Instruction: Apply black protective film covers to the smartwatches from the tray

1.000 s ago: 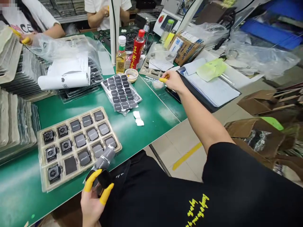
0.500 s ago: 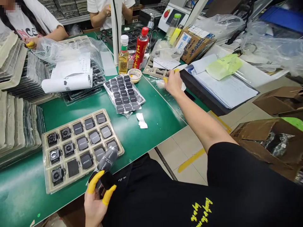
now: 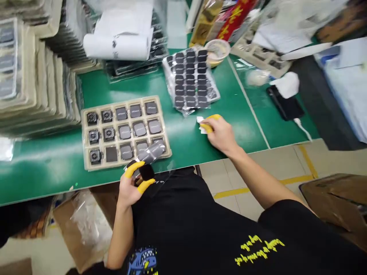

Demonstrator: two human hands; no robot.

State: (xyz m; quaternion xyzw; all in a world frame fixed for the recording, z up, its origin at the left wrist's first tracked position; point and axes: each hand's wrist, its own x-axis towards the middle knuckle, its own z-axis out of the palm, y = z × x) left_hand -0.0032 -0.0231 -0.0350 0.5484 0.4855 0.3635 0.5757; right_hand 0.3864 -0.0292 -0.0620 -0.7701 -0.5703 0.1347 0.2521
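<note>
Nearest: one black shirt, yellow lettering, blue printed figure at its lower left. Left hand, yellow covers on finger and thumb, the two pinching one dark square piece; a clear strip with grey squares runs from the same hand over the tray's near right corner. One beige compartmented tray, three rows of five, on the green table: watch-like units at left, grey-faced squares at centre and right. Right hand, right of the tray, yellow-covered fingers close together at white paper scraps; whether they grip, cannot tell. Beyond: sheets of dark square labels, overlapping; one dark phone, white cable attached, white wad on its top end. Farther: one tape roll; rolled white paper; stacked trays at left.
</note>
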